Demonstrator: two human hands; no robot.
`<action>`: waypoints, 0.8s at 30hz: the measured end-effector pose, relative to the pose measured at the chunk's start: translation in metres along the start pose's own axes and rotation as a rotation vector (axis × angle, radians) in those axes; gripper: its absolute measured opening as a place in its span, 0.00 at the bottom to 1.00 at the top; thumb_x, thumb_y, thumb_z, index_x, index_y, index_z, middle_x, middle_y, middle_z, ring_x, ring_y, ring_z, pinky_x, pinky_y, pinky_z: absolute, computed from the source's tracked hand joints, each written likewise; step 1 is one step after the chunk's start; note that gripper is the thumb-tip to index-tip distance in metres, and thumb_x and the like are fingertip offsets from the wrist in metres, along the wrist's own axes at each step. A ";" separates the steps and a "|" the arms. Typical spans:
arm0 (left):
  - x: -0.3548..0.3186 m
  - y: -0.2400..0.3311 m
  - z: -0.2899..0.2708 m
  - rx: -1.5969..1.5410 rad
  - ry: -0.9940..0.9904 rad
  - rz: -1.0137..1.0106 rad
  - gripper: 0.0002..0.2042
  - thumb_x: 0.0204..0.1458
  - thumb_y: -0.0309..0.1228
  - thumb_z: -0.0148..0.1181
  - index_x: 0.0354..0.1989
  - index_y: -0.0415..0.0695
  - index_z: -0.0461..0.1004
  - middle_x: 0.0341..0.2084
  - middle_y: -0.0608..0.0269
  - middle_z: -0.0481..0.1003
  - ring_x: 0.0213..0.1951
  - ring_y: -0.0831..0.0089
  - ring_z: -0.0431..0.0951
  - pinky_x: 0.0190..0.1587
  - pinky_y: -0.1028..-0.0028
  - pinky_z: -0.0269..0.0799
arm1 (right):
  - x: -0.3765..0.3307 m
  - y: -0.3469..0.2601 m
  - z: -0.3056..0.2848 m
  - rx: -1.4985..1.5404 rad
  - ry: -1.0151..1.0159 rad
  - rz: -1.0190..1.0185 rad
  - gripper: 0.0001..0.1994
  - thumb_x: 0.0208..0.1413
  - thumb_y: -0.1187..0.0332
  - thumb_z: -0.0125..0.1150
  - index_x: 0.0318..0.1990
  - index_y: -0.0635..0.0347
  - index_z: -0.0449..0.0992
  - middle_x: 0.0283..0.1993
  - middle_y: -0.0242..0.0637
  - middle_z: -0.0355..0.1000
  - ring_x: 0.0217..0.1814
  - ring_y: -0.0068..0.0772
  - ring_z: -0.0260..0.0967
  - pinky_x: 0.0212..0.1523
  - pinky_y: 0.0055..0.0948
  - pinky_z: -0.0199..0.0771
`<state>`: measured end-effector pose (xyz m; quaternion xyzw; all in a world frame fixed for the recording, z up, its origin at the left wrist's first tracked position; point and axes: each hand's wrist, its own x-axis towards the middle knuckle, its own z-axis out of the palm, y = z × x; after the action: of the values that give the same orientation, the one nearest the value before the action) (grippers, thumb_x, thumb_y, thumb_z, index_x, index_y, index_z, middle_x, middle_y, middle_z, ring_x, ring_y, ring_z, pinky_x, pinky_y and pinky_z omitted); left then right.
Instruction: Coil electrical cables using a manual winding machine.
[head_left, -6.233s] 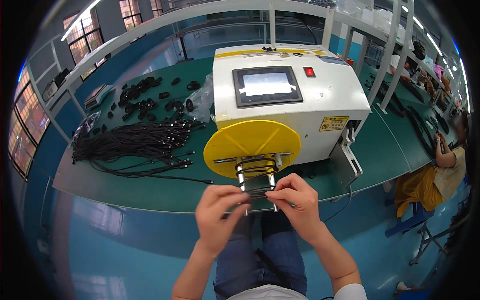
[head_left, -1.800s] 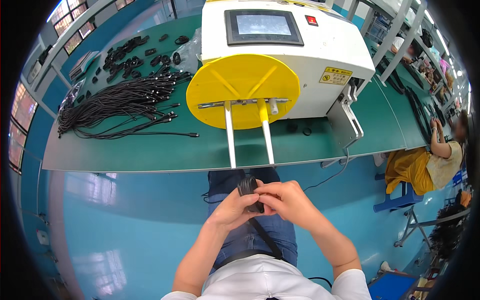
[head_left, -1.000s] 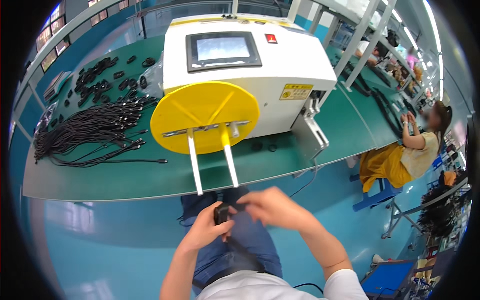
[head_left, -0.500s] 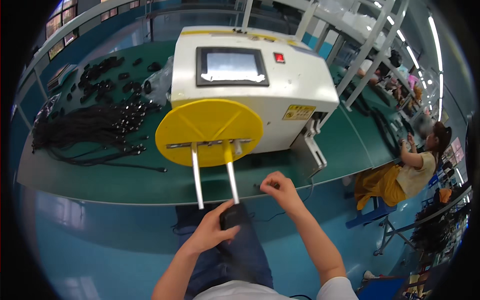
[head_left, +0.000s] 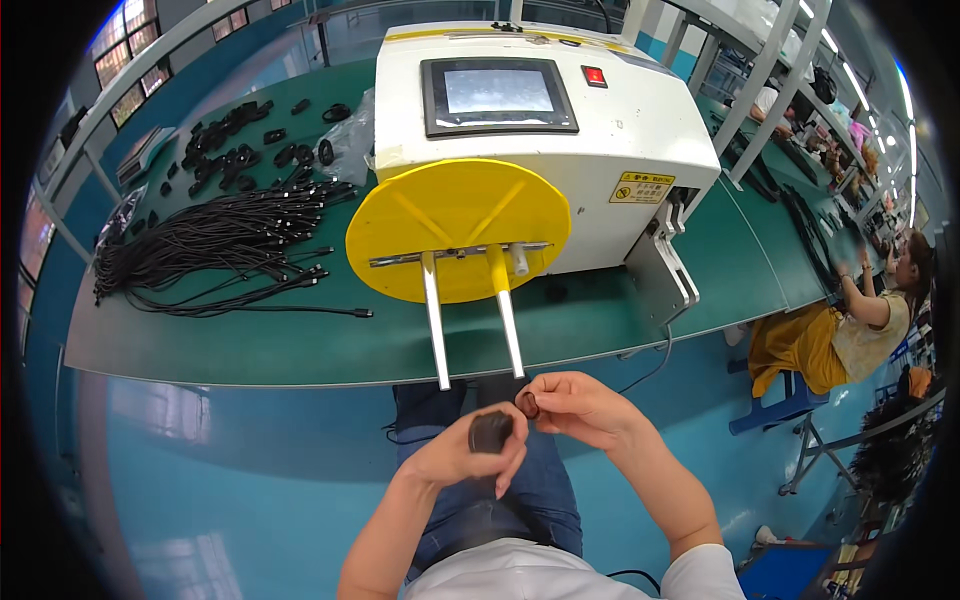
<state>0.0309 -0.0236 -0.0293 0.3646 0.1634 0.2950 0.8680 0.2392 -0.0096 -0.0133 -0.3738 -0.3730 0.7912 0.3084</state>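
In front of my body, past the table's edge, my left hand (head_left: pixel 472 450) is closed around a dark object with a rounded end (head_left: pixel 491 432). Its kind is not clear. My right hand (head_left: pixel 582 408) is beside it, thumb and fingers pinched together. A small dark bit (head_left: pixel 527 403) shows at those fingertips, too small to name. Just beyond both hands are two metal rods (head_left: pixel 509 335) sticking out from a yellow disc (head_left: pixel 450 215). The disc is mounted on the front of a white machine (head_left: pixel 640 135) with a screen (head_left: pixel 498 92).
Black cables (head_left: pixel 215 245) lie in a heap on the green table (head_left: pixel 300 350), left of the machine. Behind them are small black parts (head_left: pixel 230 140) and a clear plastic bag (head_left: pixel 350 140). A metal bracket (head_left: pixel 665 270) juts out at the right. Farther right sits another person (head_left: pixel 880 300).
My left hand has come away from the rod's end, bringing the dark object nearer my body. The right hand has moved down and left to meet it. The view has shifted slightly.
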 end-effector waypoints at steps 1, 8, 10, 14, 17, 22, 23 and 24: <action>-0.003 0.002 0.004 0.031 -0.059 0.022 0.18 0.42 0.26 0.61 0.41 0.40 0.62 0.18 0.65 0.65 0.21 0.71 0.72 0.21 0.72 0.72 | 0.000 0.002 0.001 0.093 -0.035 0.009 0.05 0.55 0.70 0.60 0.35 0.62 0.73 0.38 0.32 0.70 0.33 0.18 0.64 0.33 0.18 0.63; -0.015 0.002 -0.004 0.066 -0.025 0.087 0.23 0.41 0.26 0.63 0.47 0.39 0.62 0.18 0.64 0.65 0.20 0.70 0.72 0.21 0.72 0.71 | -0.007 -0.005 0.013 0.153 0.014 -0.025 0.06 0.55 0.68 0.60 0.37 0.60 0.74 0.35 0.28 0.70 0.30 0.16 0.61 0.29 0.15 0.59; -0.017 0.002 -0.005 0.051 0.020 0.112 0.29 0.41 0.27 0.63 0.54 0.39 0.59 0.18 0.64 0.66 0.20 0.70 0.72 0.21 0.73 0.71 | -0.007 -0.003 0.012 0.097 0.035 -0.036 0.06 0.55 0.67 0.61 0.36 0.59 0.74 0.34 0.26 0.69 0.30 0.16 0.60 0.29 0.15 0.59; -0.016 0.001 -0.006 0.036 -0.005 0.126 0.36 0.41 0.23 0.58 0.62 0.39 0.51 0.19 0.64 0.65 0.21 0.71 0.72 0.23 0.74 0.71 | -0.006 0.001 0.016 0.047 0.053 -0.025 0.06 0.55 0.66 0.62 0.36 0.58 0.74 0.32 0.24 0.67 0.29 0.16 0.60 0.29 0.15 0.59; -0.016 0.001 -0.006 0.041 -0.014 0.120 0.38 0.41 0.24 0.59 0.64 0.40 0.49 0.19 0.64 0.65 0.21 0.70 0.72 0.22 0.74 0.71 | -0.007 0.002 0.018 0.032 0.054 -0.018 0.06 0.54 0.66 0.62 0.36 0.57 0.74 0.31 0.23 0.67 0.29 0.16 0.60 0.29 0.15 0.59; -0.016 0.000 -0.007 0.041 0.027 0.114 0.40 0.42 0.32 0.65 0.64 0.42 0.51 0.18 0.63 0.66 0.20 0.69 0.73 0.20 0.73 0.71 | -0.008 -0.001 0.019 0.040 0.045 0.009 0.06 0.53 0.67 0.63 0.33 0.57 0.73 0.32 0.25 0.66 0.31 0.16 0.59 0.30 0.17 0.59; -0.016 0.000 -0.008 0.034 0.029 0.118 0.40 0.42 0.33 0.65 0.64 0.42 0.51 0.18 0.63 0.66 0.20 0.68 0.73 0.20 0.73 0.71 | -0.008 -0.002 0.019 0.049 0.046 0.021 0.06 0.53 0.68 0.64 0.32 0.58 0.72 0.33 0.26 0.65 0.31 0.16 0.59 0.30 0.17 0.60; -0.016 -0.001 -0.008 0.033 0.029 0.119 0.40 0.42 0.33 0.65 0.64 0.42 0.51 0.18 0.63 0.66 0.20 0.68 0.73 0.20 0.73 0.71 | -0.008 -0.002 0.019 0.048 0.046 0.021 0.06 0.53 0.68 0.64 0.32 0.58 0.72 0.33 0.26 0.65 0.31 0.16 0.59 0.30 0.17 0.60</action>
<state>0.0146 -0.0298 -0.0345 0.3838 0.1590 0.3487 0.8401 0.2283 -0.0218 -0.0001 -0.3882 -0.3429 0.7944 0.3172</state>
